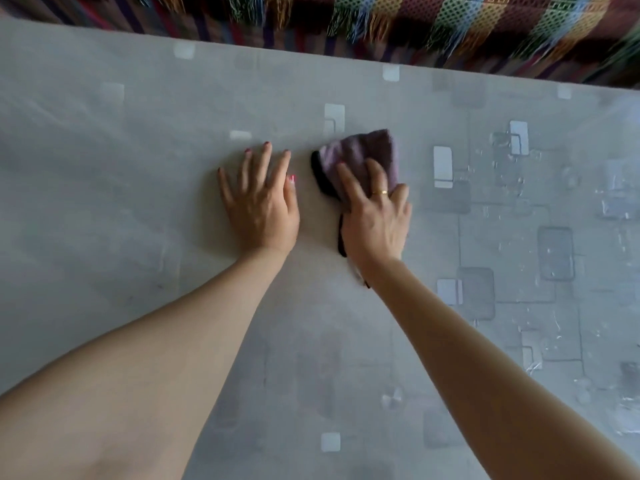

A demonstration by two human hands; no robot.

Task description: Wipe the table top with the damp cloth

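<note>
The table top (138, 188) is grey with a pattern of pale and dark squares and fills most of the view. A purple cloth with a black edge (363, 154) lies bunched on it near the middle. My right hand (374, 220) presses flat on the cloth's near part, fingers spread, a gold ring on one finger; part of the cloth is hidden under the palm. My left hand (261, 202) rests flat on the bare table just left of the cloth, fingers apart, holding nothing.
A multicoloured woven fabric with fringes (433, 26) runs along the table's far edge. The right part of the table (540, 209) shows shiny streaks and darker squares.
</note>
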